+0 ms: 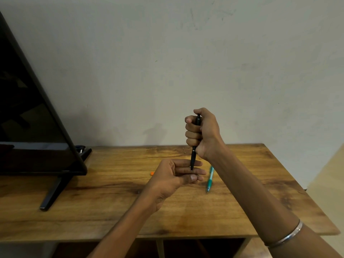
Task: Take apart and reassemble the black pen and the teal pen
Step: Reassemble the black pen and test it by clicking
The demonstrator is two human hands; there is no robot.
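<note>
My right hand is closed in a fist around the upper half of the black pen, holding it upright above the wooden table, thumb at the pen's top. The pen's tip points down and touches the fingers of my left hand, which is held flat and slightly curled just under it, holding nothing. The teal pen lies on the table to the right of my left hand, partly behind my right forearm, tip toward me.
A black monitor on a slanted stand fills the left side of the table. A small orange piece lies on the table left of my left hand. A pale wall rises behind the table. A metal bangle circles my right forearm.
</note>
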